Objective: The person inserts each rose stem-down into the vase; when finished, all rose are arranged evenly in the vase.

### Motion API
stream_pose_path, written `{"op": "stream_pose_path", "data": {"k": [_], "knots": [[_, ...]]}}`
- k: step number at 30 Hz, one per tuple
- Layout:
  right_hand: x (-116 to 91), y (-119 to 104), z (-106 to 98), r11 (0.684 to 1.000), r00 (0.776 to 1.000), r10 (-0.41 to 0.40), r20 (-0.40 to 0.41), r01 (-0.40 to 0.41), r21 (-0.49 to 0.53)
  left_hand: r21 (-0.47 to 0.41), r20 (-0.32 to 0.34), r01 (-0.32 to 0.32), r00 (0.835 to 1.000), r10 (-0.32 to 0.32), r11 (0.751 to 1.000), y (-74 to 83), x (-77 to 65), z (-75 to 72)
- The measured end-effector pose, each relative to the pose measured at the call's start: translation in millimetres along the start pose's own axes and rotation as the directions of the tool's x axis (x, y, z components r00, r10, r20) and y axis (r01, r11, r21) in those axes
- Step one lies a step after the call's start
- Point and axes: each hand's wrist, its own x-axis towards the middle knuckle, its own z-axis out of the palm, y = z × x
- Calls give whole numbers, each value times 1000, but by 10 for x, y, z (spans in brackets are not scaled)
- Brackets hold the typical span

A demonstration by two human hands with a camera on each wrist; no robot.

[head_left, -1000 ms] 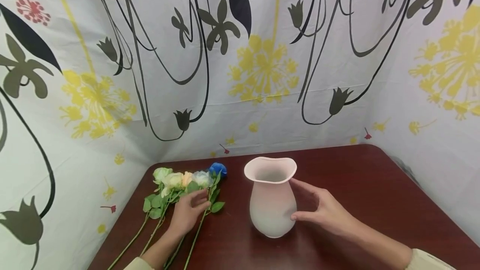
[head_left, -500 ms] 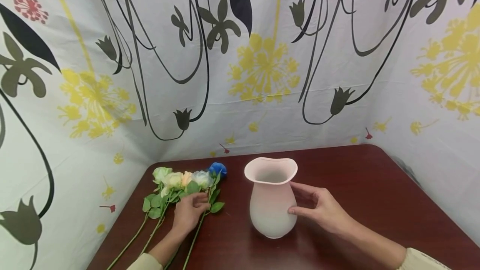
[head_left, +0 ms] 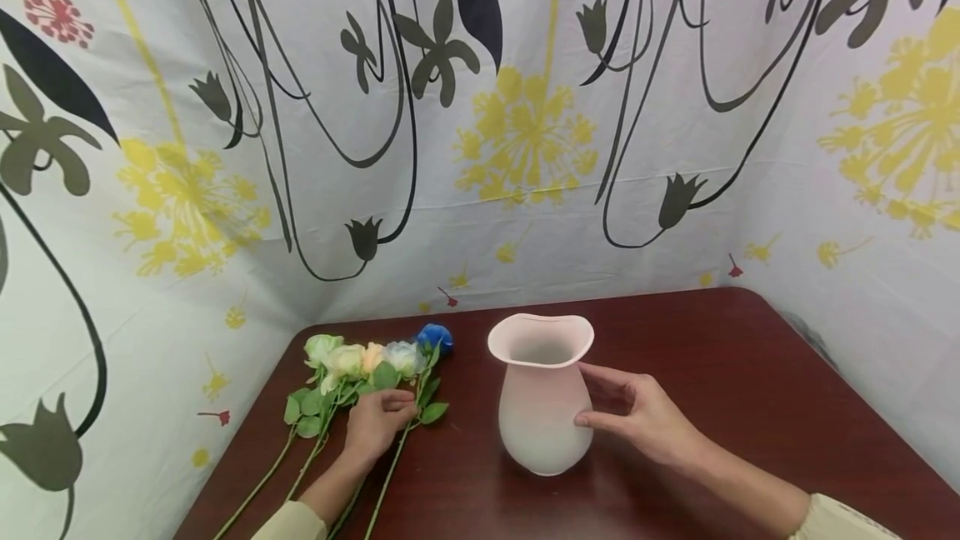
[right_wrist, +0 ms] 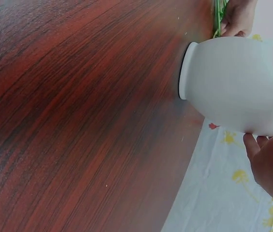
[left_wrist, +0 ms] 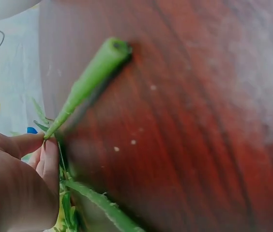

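A vase (head_left: 546, 423), white below and pink toward its wavy rim, stands upright on the table. My right hand (head_left: 648, 419) holds its right side, thumb on the front and fingers reaching behind the neck. In the right wrist view the fingertips (right_wrist: 250, 139) meet the vase wall. To the left, my left hand (head_left: 375, 426) pinches the stem of a blue rose (head_left: 435, 339) between thumb and fingers. That green stem (left_wrist: 88, 82) runs out toward the camera in the left wrist view. Beside it lie a pale blue rose (head_left: 403, 358), a peach one (head_left: 373, 357) and pale green-white ones (head_left: 345, 362).
The dark red wooden table (head_left: 697, 357) has a rounded far right corner. A white curtain (head_left: 450, 148) with printed flowers surrounds its back and sides. Leafy stems (head_left: 258, 482) of the other roses stretch toward the near left edge.
My right thumb has moved left onto the vase's front, and the fingers now lie closer around it. The left fingers have drawn together on the stem. The vase stays in place.
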Motion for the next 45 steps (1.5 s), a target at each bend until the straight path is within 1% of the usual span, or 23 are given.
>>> {"op": "stream_pose_path", "data": {"k": [3,6,9,12,16,22,24,27,29,30,32,35,37,39,40,41,42,44,45], "knots": [[3,-2,7,1000,1000,-5,1,5,-3,-61,2,19,1000,-19,998,33,1,-24],[3,-6,10,1000,1000,-6,1,6,-9,-152,10,33,999,-32,988,101,-3,-71],[2,-6,9,1000,1000,-1,-3,1,-7,-247,10,36,999,-34,968,213,-9,-132],[5,0,7,1000,1000,-13,2,13,-9,-325,-5,37,999,-41,945,361,-3,-204],[5,4,1,1000,1000,-12,1,12,-11,-423,-11,45,998,-54,905,575,24,-315],[2,4,-4,1000,1000,-7,0,7,3,-573,3,59,998,-71,818,926,53,-495],[5,3,0,1000,1000,-14,2,14,5,-629,-4,49,998,-66,776,1059,52,-551],[7,3,2,1000,1000,-24,8,24,1,-716,-10,20,999,-38,697,1260,37,-629],[6,1,0,1000,1000,-13,6,13,1,-777,-25,-5,999,-22,629,1395,22,-676],[6,0,-1,1000,1000,-7,4,7,2,-799,-37,-23,999,-11,601,1464,11,-699],[1,-5,-5,1000,1000,4,3,-4,-1,-842,-72,-66,997,9,536,1602,-12,-740],[-2,-1,-12,1000,1000,14,3,-14,-5,-899,-140,-142,990,35,415,1807,-36,-791],[-2,4,-15,1000,1000,14,7,-13,-8,-926,-177,-187,982,62,328,1944,-44,-815],[-1,6,-16,1000,1000,15,9,-15,-9,-938,-222,-238,971,92,253,2081,-47,-826],[-1,6,-15,1000,1000,15,10,-15,-7,-939,-243,-261,964,103,224,2148,-50,-824],[-1,6,-15,1000,1000,14,10,-14,-6,-937,-266,-285,957,116,203,2215,-54,-818],[-1,5,-14,1000,1000,13,10,-13,-4,-933,-286,-306,950,128,190,2277,-59,-807],[-1,6,-15,1000,1000,12,10,-12,1,-919,-323,-349,933,155,183,2391,-72,-768],[-2,5,-16,1000,1000,11,10,-11,5,-911,-338,-367,926,169,187,2442,-78,-740]]}}
